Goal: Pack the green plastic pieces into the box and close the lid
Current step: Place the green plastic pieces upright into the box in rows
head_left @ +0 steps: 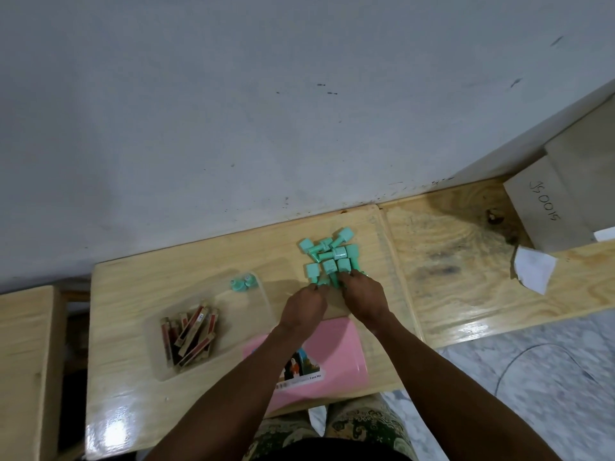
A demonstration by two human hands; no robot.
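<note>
A heap of several green plastic pieces (329,256) lies on the wooden table (139,281) toward the wall. Both hands reach into its near edge. My left hand (304,307) pinches a green piece at its fingertips. My right hand (364,296) has its fingers curled over pieces at the heap's near right side. A clear plastic box (263,294) stands left of the hands, with two green pieces (241,283) in its far corner. A pink lid (336,354) with a picture label lies flat under my forearms.
Several red and brown sticks (191,336) lie in the clear box's near half. A grey cardboard box (549,207) marked by hand and a torn white paper (534,269) sit at the right. A second wooden surface (23,361) is at the left.
</note>
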